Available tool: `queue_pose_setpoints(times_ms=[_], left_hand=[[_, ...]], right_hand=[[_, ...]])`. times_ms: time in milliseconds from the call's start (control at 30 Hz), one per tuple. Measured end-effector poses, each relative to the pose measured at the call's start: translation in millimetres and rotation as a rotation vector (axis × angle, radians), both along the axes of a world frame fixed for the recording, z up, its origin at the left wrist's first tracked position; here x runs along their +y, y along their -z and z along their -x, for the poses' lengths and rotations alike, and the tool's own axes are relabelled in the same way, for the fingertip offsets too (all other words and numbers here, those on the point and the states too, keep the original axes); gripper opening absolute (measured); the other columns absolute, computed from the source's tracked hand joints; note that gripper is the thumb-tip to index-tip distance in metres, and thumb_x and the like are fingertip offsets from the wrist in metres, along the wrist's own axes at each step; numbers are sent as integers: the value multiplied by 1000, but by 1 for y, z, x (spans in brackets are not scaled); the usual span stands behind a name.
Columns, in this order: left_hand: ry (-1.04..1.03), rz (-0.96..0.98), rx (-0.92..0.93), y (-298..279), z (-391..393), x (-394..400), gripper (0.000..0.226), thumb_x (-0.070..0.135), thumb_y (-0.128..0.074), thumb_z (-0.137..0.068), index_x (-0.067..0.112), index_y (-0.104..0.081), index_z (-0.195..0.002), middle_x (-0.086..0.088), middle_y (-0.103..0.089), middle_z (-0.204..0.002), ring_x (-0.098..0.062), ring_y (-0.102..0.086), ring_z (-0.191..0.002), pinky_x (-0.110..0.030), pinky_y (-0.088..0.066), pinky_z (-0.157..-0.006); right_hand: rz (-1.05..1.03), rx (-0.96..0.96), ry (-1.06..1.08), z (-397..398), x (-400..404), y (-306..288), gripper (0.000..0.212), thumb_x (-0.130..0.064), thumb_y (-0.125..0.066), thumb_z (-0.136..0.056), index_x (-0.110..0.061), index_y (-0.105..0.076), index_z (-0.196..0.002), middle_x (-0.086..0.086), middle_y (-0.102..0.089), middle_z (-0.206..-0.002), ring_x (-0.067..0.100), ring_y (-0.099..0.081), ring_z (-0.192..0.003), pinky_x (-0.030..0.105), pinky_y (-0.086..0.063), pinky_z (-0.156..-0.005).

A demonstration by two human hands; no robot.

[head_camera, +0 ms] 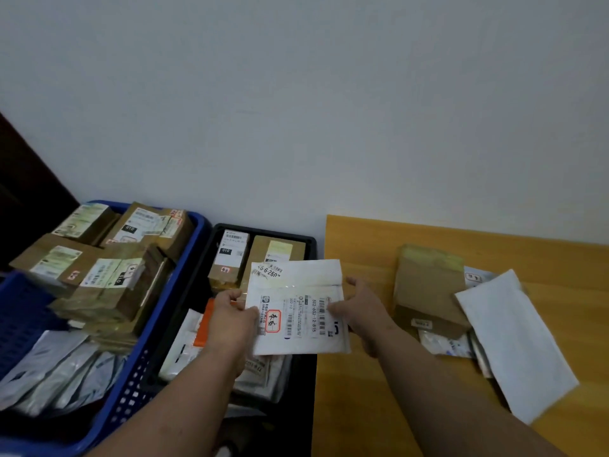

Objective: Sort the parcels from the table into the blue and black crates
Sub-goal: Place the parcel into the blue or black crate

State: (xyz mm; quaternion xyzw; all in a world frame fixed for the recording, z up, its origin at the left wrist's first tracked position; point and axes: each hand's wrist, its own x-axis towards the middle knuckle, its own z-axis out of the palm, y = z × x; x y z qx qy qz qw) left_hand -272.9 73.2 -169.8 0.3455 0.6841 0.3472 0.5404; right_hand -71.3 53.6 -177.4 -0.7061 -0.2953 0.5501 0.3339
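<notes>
Table: wooden top to my right, with parcels waiting on it: a brown box, a white mailer lying tilted over flatter packets, all well apart from my hands.
Blue crate: far left, heaped with brown boxes at the back and grey bags in front.
Black crate: between the blue crate and the table, directly under what I'm holding; boxes stand at its far end, flat packets lie nearer me.
White envelope: the parcel in hand, held label-up above the black crate, its right edge just reaching over the table's edge.
Left hand: pinches the envelope's left edge, thumb on top.
Right hand: grips the right edge, thumb on the barcode.
Key relation: the envelope's long side runs away from me; the black crate is straight below, the blue crate further left, so my left hand is nearer both.
Hard to read: label text is too small to tell which crate it belongs in; my fingers beneath are hidden.
</notes>
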Motion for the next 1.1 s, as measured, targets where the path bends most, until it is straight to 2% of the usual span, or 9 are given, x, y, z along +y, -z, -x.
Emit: queue_pose_setpoints(times_ms=[67,167,233,333,500,633,767,900,1100], left_hand=[[70,-4,111,13,23,6,40,-4,-55,-90,24,-39,-114,0,-62,-91,-20,-68,-76,-35,-55,-56],[206,23,240,37,61,18,32,2,-53,-91,30,-43,-102,0,-65,-95,-20,-69,-80,-43,-60,-70],[282,59,300,54,85,30,27,6,-51,-93,32,-48,-99,1,-66,-97,-15,-68,-80,-38,-60,-70],[433,89,387,83,114,46,34,4,-57,-91,25,-56,-118,-2,-63,-116,-9,-63,-87,-22,-54,-69],[692,136,581,128,153,68,50,6,-56,-92,18,-48,-141,-3,-42,-141,-19,-52,-120,-27,-43,-101],[910,200,625,161,170,74,58,8,-52,-95,18,-35,-149,-7,-29,-153,-21,-38,-136,-20,-30,-107],[982,284,590,179,171,67,71,2,-52,-93,21,-21,-155,-7,-4,-163,-21,-24,-145,-14,-22,-109],[1017,217,633,181,168,61,75,13,-59,-91,26,-21,-154,3,-4,-162,-19,-25,-143,-21,-20,-117],[977,113,731,152,130,67,65,32,-56,-95,22,-28,-153,-6,-9,-163,-26,-17,-147,-32,-18,-120]], right_hand=[[26,-90,-33,22,7,14,78,1,-68,-85,-29,-27,-144,11,-64,-115,25,-68,-93,39,-61,-69],[75,-233,-152,61,21,38,60,-3,-65,-84,-30,-34,-128,6,-61,-113,24,-66,-95,43,-61,-79],[122,-297,-237,87,32,55,51,-5,-62,-86,-30,-38,-123,5,-57,-116,21,-64,-95,32,-59,-71],[165,-361,-300,121,48,85,46,-4,-63,-85,-23,-45,-124,6,-51,-123,17,-58,-93,17,-46,-56],[222,-417,-373,166,63,137,65,-1,-71,-75,-18,-49,-134,12,-44,-136,23,-59,-107,32,-57,-86],[253,-460,-438,186,58,164,66,-5,-64,-82,-19,-43,-143,13,-31,-146,27,-46,-129,28,-41,-107],[306,-452,-565,186,45,176,76,-11,-68,-83,-20,-34,-151,9,-14,-158,25,-31,-141,23,-32,-113],[349,-419,-573,176,39,169,74,-13,-73,-80,-18,-41,-147,7,-32,-150,22,-40,-135,20,-35,-108],[287,-470,-504,150,35,137,51,-14,-68,-84,-17,-55,-133,9,-46,-132,26,-53,-119,24,-46,-95]])
